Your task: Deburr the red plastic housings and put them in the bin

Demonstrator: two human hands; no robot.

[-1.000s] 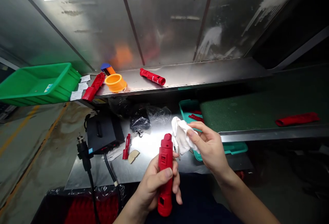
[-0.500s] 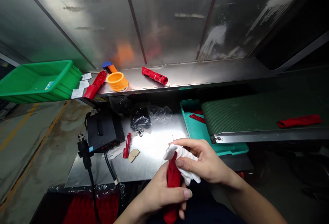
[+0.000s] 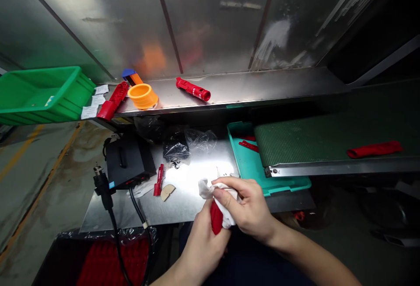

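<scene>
My left hand (image 3: 201,246) is closed round a red plastic housing (image 3: 216,219), held upright in front of me; most of it is hidden by my fingers. My right hand (image 3: 251,209) pinches a white cloth (image 3: 215,192) and presses it over the top of the housing. Both hands are low, just in front of the near edge of the steel work table (image 3: 183,203).
On the table lie a small red part (image 3: 159,180), a tan chip (image 3: 167,192), a black box (image 3: 126,162) with a cable, and plastic bags (image 3: 183,144). A teal tray (image 3: 256,163) sits under the green conveyor (image 3: 315,139), which carries a red housing (image 3: 374,149). The shelf holds red housings (image 3: 193,89), an orange cup (image 3: 142,96) and a green bin (image 3: 39,93).
My right hand brought the cloth down onto the top of the red housing. Both hands and the housing dropped lower and closer to me.
</scene>
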